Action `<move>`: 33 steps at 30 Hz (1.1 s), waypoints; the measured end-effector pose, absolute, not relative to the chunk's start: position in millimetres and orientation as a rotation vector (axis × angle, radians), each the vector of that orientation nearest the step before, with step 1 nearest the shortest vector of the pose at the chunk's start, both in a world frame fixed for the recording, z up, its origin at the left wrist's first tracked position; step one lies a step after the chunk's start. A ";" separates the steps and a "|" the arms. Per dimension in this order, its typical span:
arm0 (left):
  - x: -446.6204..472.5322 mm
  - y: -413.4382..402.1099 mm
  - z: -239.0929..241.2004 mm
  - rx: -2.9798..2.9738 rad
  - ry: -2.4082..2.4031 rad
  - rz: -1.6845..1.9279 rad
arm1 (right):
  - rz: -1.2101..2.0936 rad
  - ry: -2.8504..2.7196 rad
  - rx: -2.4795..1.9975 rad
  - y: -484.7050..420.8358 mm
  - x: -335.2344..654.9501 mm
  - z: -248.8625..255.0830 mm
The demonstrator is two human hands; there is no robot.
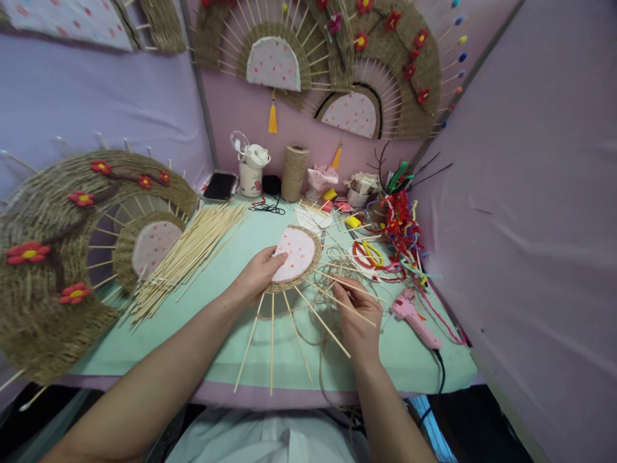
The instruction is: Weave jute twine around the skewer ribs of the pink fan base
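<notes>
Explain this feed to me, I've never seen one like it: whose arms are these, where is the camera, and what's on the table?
There is no machine: these are a person's own bare arms, filmed by one camera worn on the head, looking forward and down. The left hand holds the half-made fan, a pink dotted half-disc rimmed with twine, thin sticks radiating from it, thumb on the fabric. The right hand works among those sticks and loose twine; whether it pinches the twine I cannot tell. On the green table lie a bundle of sticks, a twine spool, coloured pipe cleaners and a pink glue gun. A finished fan stands at left.
</notes>
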State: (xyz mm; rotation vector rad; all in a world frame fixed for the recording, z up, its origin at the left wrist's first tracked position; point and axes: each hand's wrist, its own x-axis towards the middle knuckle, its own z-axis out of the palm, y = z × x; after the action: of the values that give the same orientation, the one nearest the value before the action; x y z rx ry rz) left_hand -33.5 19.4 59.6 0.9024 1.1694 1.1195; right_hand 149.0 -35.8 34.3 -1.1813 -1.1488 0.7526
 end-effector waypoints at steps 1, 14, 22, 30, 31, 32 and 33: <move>-33.9 19.6 59.9 0.898 1.176 1.113 | 0.778 -1.135 -1.189 -35.4 149.8 32.5; -33.0 19.9 60.1 0.926 1.185 1.092 | 1.494 -0.677 -0.973 -25.6 166.8 32.3; -35.4 21.6 51.9 1.002 1.174 1.049 | 1.586 -0.606 -0.862 -26.3 164.8 30.9; -36.0 21.2 58.4 0.955 1.206 1.058 | 1.565 -0.609 -0.923 -25.5 168.7 30.6; -36.3 21.4 59.2 0.949 1.207 1.066 | 1.556 -0.603 -0.932 -25.5 170.2 30.8; -36.5 21.6 60.1 0.943 1.208 1.074 | 1.544 -0.600 -0.944 -25.6 171.8 31.1; -36.6 21.7 61.1 0.936 1.212 1.080 | 1.528 -0.602 -0.957 -25.9 173.3 31.5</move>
State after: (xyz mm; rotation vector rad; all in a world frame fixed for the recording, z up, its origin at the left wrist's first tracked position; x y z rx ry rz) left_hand -36.6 21.7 61.1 0.9362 1.2119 1.0802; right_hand 173.3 -25.9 31.5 -0.9568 -0.6022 1.5281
